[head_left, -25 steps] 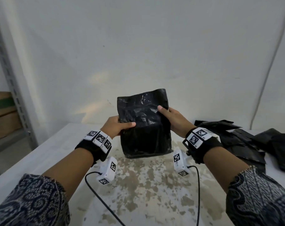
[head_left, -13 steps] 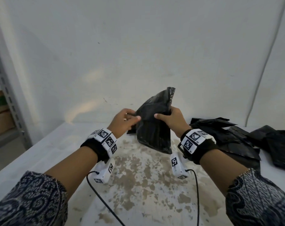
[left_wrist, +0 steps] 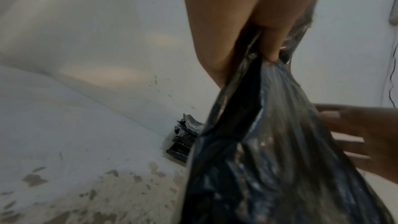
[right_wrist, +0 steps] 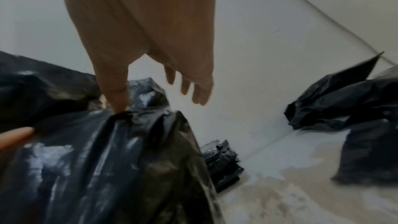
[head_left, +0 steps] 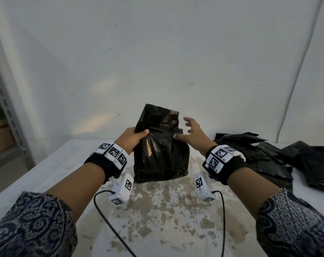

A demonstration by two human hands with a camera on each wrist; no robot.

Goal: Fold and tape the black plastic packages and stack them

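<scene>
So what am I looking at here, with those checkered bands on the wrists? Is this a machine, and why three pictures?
No machine: a person works with bare hands, wearing three cameras. The head view looks down at a white, stained table. The other two look along each hand from the wrist. The left hand grips a crinkled black plastic package standing upright on the table. The right hand is open, only its thumb touching the package. To the right lie more loose black plastic packages, and the right wrist view shows a small stack of folded black packages by the wall.
</scene>
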